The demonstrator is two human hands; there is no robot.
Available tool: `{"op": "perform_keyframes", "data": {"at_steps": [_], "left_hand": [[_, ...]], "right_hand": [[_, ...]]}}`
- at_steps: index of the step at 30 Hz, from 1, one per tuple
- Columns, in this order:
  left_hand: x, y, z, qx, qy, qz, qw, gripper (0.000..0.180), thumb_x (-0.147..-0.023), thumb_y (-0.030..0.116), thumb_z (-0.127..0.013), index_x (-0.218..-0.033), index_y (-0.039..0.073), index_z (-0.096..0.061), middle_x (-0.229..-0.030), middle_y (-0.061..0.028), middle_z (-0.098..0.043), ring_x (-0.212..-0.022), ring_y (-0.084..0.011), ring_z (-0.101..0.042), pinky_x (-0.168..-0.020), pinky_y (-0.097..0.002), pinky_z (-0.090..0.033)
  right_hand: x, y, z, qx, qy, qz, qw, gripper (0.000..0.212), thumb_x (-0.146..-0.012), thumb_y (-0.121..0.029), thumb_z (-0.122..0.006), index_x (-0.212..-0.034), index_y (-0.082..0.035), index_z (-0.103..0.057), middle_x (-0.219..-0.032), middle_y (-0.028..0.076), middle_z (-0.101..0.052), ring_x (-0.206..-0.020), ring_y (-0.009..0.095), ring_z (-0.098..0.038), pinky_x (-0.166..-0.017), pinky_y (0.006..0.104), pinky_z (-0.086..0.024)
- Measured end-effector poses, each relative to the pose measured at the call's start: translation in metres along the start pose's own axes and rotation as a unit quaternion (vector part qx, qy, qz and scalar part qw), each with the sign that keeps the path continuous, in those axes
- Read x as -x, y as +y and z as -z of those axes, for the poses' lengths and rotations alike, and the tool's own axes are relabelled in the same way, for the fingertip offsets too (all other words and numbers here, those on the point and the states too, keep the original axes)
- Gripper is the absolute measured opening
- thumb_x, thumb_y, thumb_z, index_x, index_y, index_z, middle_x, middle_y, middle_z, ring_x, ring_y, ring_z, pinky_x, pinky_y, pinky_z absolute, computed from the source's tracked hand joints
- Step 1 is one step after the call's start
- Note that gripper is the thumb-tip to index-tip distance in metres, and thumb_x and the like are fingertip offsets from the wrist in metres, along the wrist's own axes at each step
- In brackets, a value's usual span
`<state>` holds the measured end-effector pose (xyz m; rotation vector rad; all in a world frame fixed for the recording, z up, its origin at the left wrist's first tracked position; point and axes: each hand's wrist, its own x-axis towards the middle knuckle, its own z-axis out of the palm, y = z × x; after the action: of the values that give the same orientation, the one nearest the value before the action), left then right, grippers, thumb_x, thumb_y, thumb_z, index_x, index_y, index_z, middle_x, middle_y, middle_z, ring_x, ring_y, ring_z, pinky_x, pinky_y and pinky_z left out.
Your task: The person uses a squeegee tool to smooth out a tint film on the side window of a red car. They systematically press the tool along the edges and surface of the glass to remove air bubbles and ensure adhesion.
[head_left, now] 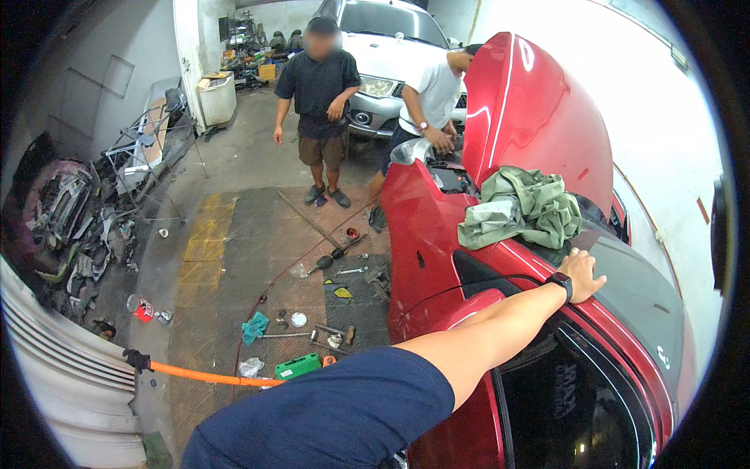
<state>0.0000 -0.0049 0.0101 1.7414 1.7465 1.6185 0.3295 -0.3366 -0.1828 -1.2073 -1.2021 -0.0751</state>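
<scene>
My left arm, in a dark blue sleeve with a black watch at the wrist, reaches across to the right. My left hand point(580, 275) lies open on the windshield pillar of a red car point(422, 207), its thumb spread away from the fingers. Just ahead of it, a crumpled green cloth point(527, 207) is draped at the base of the windshield point(633, 285). Below my forearm is the dark side window point(570, 399). Beyond the cloth stands the raised red hood point(539, 109). My right hand is out of view.
One person in a white shirt point(430, 102) leans at the engine bay; another in dark clothes point(316, 86) stands before a white vehicle point(383, 47). Floor items include a green case point(298, 366), an orange pole point(203, 376), a hammer point(348, 336) and a red can point(141, 308). Car parts point(70, 211) pile at left.
</scene>
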Motion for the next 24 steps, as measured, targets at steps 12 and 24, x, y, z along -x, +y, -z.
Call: {"op": "perform_keyframes", "data": {"at_steps": [12, 24], "left_hand": [[0.0, 0.0, -0.001, -0.009, -0.001, -0.001, 1.0, 0.044, -0.087, 0.043, -0.068, -0.092, 0.0, -0.067, -0.108, -0.02, -0.062, -0.113, -0.0372, -0.054, -0.1, -0.0457, -0.045], [0.003, -0.003, -0.002, -0.004, -0.022, 0.013, 1.0, 0.058, -0.088, 0.049, -0.065, -0.111, -0.004, -0.065, -0.121, -0.0228, -0.059, -0.124, -0.0373, -0.05, -0.11, -0.0451, -0.039]], "right_hand": [[0.005, -0.007, -0.006, -0.046, -0.036, 0.013, 0.998, 0.047, -0.095, -0.025, -0.072, -0.126, 0.005, -0.053, -0.112, 0.024, -0.067, -0.1, 0.033, -0.067, -0.091, 0.0421, -0.056], [-0.024, -0.042, 0.016, -0.002, -0.051, 0.042, 0.998, 0.055, -0.091, -0.025, -0.076, -0.13, 0.005, -0.05, -0.123, 0.025, -0.063, -0.109, 0.033, -0.064, -0.096, 0.0425, -0.054]]}}
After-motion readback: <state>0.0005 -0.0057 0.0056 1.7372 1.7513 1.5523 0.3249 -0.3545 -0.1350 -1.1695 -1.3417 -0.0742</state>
